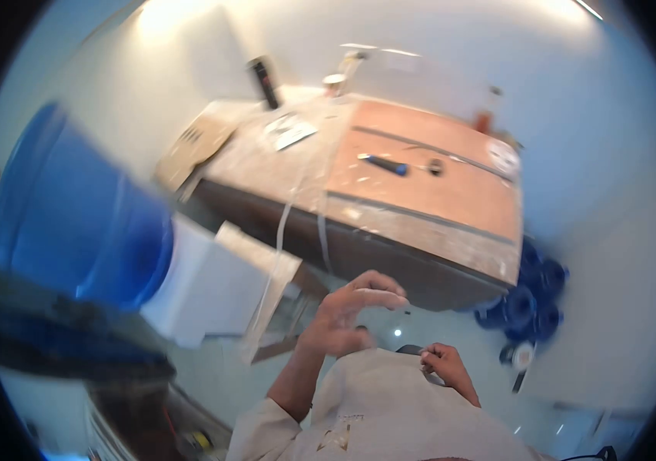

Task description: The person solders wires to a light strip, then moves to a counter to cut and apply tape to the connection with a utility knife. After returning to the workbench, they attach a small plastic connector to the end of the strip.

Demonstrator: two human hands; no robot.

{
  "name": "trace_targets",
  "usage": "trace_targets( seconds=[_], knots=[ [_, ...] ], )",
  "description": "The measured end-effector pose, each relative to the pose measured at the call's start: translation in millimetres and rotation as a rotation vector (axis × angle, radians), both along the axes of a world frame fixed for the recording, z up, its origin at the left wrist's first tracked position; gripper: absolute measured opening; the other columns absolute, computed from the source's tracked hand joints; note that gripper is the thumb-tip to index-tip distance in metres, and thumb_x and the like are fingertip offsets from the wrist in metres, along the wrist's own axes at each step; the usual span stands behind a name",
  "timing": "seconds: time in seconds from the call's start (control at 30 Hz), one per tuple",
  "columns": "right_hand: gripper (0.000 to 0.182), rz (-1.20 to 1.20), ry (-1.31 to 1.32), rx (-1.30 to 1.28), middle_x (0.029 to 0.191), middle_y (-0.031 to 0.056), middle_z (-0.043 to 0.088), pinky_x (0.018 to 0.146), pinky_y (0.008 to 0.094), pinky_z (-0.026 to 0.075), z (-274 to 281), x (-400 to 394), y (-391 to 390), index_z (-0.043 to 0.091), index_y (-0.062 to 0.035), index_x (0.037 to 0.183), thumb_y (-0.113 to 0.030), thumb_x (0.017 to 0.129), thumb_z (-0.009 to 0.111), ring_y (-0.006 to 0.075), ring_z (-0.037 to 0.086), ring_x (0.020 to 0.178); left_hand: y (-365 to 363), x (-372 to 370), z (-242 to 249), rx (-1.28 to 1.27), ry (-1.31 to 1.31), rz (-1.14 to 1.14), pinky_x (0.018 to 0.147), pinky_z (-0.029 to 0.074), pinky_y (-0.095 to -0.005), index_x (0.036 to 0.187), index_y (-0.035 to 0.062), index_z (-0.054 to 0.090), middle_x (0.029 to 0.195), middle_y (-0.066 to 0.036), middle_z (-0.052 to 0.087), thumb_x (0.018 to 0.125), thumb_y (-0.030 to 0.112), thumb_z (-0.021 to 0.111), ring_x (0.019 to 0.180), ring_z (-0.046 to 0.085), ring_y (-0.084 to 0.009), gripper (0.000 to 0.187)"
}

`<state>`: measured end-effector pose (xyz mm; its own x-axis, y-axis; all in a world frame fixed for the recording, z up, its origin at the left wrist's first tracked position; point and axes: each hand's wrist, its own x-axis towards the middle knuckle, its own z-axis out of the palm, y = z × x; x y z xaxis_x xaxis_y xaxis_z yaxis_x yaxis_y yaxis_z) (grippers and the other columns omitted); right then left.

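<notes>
My left hand (pixel 347 315) is raised in front of my light shirt (pixel 374 392), its fingers curved and apart from the thumb, with nothing between them. Lower and to the right, my right hand (pixel 451 371) is closed close against the shirt front. A thin grey edge shows under its fingers, but I cannot tell what they grip. Beyond both hands stands a table (pixel 451 265) with an orange-pink board (pixel 451 200) on top. A tool with a dark blue handle (pixel 383 164) lies on this board.
A large blue water bottle (pixel 74 215) sits on a white dispenser (pixel 205 284) at left. White cords (pixel 282 227) hang over the table front. More blue bottles (pixel 520 307) stand on the floor at right. A dark can (pixel 264 83) is at the table's back.
</notes>
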<state>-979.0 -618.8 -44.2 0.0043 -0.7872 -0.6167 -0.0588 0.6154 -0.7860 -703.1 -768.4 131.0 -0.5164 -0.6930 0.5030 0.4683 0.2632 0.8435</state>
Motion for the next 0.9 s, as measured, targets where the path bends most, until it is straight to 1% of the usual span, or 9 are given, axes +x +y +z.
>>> trace_targets(
  seconds=[0.07, 0.17, 0.3, 0.5, 0.6, 0.7, 0.77, 0.83, 0.9],
  knots=[
    [0.018, 0.198, 0.026, 0.013, 0.083, 0.0063, 0.067, 0.067, 0.0296, 0.052, -3, -19, -28, 0.069, 0.0018, 0.101, -0.013, 0.093, 0.065, 0.0141, 0.062, 0.07, 34, 6, 71, -0.237, 0.218, 0.145, 0.097, 0.042, -0.0447, 0.13, 0.0039, 0.066, 0.132, -0.02, 0.049, 0.082, 0.067, 0.071, 0.113, 0.05, -0.0317, 0.079],
    [0.022, 0.368, 0.063, -0.065, 0.08, 0.0083, 0.067, 0.06, 0.0289, 0.052, -45, -51, -73, 0.069, 0.0052, 0.103, -0.012, 0.09, 0.066, 0.0153, 0.064, 0.066, 98, 12, 114, -0.343, 0.337, 0.268, 0.096, 0.042, -0.0453, 0.128, 0.0062, 0.067, 0.128, -0.02, 0.05, 0.089, 0.059, 0.069, 0.111, 0.051, -0.0329, 0.066],
    [0.019, 0.739, 0.146, -0.048, 0.076, 0.0075, 0.065, 0.058, 0.0286, 0.05, -44, -32, -121, 0.068, 0.0051, 0.098, -0.01, 0.088, 0.063, 0.0143, 0.062, 0.064, 179, -2, 159, -0.317, -0.035, 0.901, 0.09, 0.045, -0.0446, 0.104, 0.0078, 0.062, 0.088, -0.013, 0.058, 0.106, 0.052, 0.041, 0.097, 0.06, -0.0273, 0.049],
    [0.017, 1.105, 0.276, -0.238, 0.073, 0.0066, 0.063, 0.057, 0.0287, 0.049, -18, 70, -110, 0.067, 0.0047, 0.093, -0.009, 0.086, 0.061, 0.0134, 0.06, 0.063, 238, -22, 169, -0.682, 0.362, 1.356, 0.072, 0.046, -0.0387, 0.09, 0.0209, 0.075, 0.08, -0.01, 0.053, 0.101, 0.051, 0.05, 0.078, 0.052, -0.0246, 0.041],
    [0.021, 1.243, 0.081, -0.251, 0.074, 0.0067, 0.065, 0.059, 0.0307, 0.051, -36, 146, -64, 0.068, 0.0049, 0.092, -0.016, 0.088, 0.065, 0.014, 0.062, 0.063, 263, -13, 163, -0.956, 0.644, 1.565, 0.063, 0.046, -0.0358, 0.084, 0.0274, 0.082, 0.075, -0.009, 0.051, 0.098, 0.05, 0.054, 0.069, 0.048, -0.0233, 0.039],
    [0.024, 1.404, 0.067, -0.319, 0.075, 0.0072, 0.067, 0.062, 0.0314, 0.052, -32, 224, 2, 0.068, 0.0045, 0.092, -0.02, 0.089, 0.066, 0.0146, 0.064, 0.065, 345, 63, 125, -1.113, 0.22, 1.337, 0.081, 0.051, -0.0496, 0.104, 0.0125, 0.08, 0.095, -0.019, 0.059, 0.101, 0.058, 0.046, 0.092, 0.057, -0.0387, 0.056],
    [0.026, 1.515, 0.045, -0.339, 0.076, 0.0077, 0.067, 0.063, 0.0317, 0.052, -47, 259, 36, 0.068, 0.0041, 0.093, -0.022, 0.09, 0.067, 0.0149, 0.066, 0.067, 431, 96, 114, -0.579, 0.07, 1.427, 0.098, 0.041, -0.047, 0.119, 0.0052, 0.064, 0.101, -0.018, 0.06, 0.091, 0.069, 0.059, 0.105, 0.058, -0.0323, 0.071],
    [0.025, 1.735, 0.06, -0.427, 0.077, 0.0097, 0.069, 0.064, 0.0317, 0.053, -39, 300, 76, 0.069, 0.0029, 0.094, -0.022, 0.089, 0.067, 0.0153, 0.068, 0.069, 498, 156, 71, -0.437, -0.266, 1.416, 0.104, 0.038, -0.0472, 0.141, 0.0071, 0.058, 0.127, -0.019, 0.052, 0.071, 0.08, 0.069, 0.125, 0.046, -0.034, 0.102],
    [0.025, 1.799, 0.117, -0.355, 0.076, 0.01, 0.07, 0.064, 0.032, 0.053, -48, 338, 113, 0.069, 0.0021, 0.093, -0.022, 0.089, 0.067, 0.0155, 0.068, 0.069, 554, 187, 22, -0.148, -0.272, 1.582, 0.107, 0.037, -0.0462, 0.148, 0.0029, 0.05, 0.133, -0.021, 0.051, 0.062, 0.084, 0.072, 0.13, 0.043, -0.0346, 0.12]
  ],
)
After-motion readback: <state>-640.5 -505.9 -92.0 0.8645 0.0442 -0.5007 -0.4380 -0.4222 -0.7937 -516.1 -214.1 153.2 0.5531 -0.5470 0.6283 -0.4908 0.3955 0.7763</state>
